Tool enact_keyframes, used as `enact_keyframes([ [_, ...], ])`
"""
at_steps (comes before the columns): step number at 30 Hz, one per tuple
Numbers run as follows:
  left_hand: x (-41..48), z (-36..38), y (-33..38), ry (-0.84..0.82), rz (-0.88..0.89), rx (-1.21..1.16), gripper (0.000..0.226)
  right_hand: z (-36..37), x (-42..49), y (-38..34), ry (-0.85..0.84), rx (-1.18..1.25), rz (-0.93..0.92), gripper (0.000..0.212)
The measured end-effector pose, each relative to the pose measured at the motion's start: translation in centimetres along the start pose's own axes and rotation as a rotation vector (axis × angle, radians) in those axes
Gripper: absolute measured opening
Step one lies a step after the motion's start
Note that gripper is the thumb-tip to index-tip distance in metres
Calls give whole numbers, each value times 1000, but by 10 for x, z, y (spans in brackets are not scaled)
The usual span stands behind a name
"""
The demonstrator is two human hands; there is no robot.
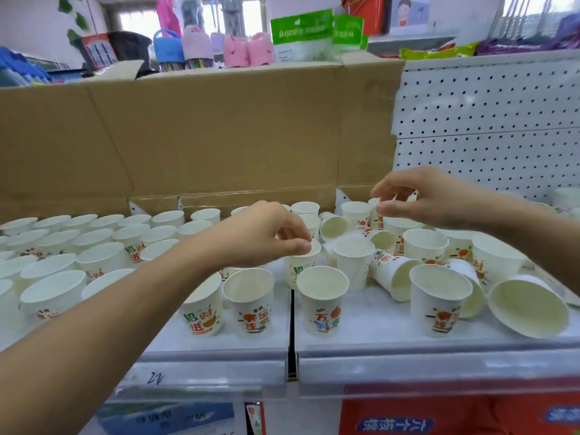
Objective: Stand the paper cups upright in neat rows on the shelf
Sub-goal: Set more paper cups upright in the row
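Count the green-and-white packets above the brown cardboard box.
2. One green-and-white packet stands above the brown cardboard box's top edge; the second sits just right of it. A green sliver beside that may be a hidden third.

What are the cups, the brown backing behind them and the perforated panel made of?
Cups: apparently paper, matte white, printed graphics, thin rolled rims.
Brown backing: cardboard, matte, creased folds, ragged edge.
Perforated panel: likely painted metal, white, regular holes.
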State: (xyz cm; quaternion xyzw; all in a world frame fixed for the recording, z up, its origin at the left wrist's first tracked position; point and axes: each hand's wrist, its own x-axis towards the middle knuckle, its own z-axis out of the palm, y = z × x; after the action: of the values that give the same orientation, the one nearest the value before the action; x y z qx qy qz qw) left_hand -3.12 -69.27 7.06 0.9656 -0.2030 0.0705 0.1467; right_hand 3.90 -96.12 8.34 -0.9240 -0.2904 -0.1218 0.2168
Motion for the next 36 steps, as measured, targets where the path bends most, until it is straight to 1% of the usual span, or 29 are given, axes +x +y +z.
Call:
enact_keyframes([
  [4, 36, 14, 12, -27, -1, 101, 24, 5, 12, 16, -138, -4, -29, 19],
  [6, 54, 24, 15, -82, -38, 152, 35, 10, 15, 20, -216, -40, -64, 19],
  [8, 70, 29, 15, -125, -76, 168, 47, 14, 21, 26, -237, -119, -97, 20],
  [10, 79, 32, 17, -159, -98, 100, 55, 19, 31, 34, -235, -218, -122, 21],
  [12, 84, 36, 22, -216, -126, -30, 70, 24, 42, 42, -247, -311, -139, 21],
  [14, 88, 44, 30, -238, -149, -27, 79, 29, 55, 49, -258, -370, -151, 19],
  [16, 92, 51, 34, -225, -164, 24, 75, 34, 67, 53, -247, -398, -145, 17],
  [19, 93, 51, 34, -211, -194, 20, 70, 42, 85, 59, -222, -400, -102, 17],
  [23, 90, 49, 29, -238, -176, 59, 71, 55, 107, 62, -175, -408, -85, 15],
  [25, 90, 44, 22, -236, -188, 2, 69, 62, 118, 61, -142, -400, -112, 14],
  [28, 96, 31, 0, -79, -223, -92, 54, 73, 132, 58, -134, -451, -166, 18],
  [30, 103, 23, -17, -27, -270, -33, 49, 79, 139, 56, -174, -543, -184, 24],
  [32, 112, 20, -32, -39, -287, 50, 50, 85, 145, 55, -199, -602, -223, 25],
  [36, 128, 23, -52, -96, -253, 135, 48, 91, 159, 56, -129, -621, -300, 19],
])
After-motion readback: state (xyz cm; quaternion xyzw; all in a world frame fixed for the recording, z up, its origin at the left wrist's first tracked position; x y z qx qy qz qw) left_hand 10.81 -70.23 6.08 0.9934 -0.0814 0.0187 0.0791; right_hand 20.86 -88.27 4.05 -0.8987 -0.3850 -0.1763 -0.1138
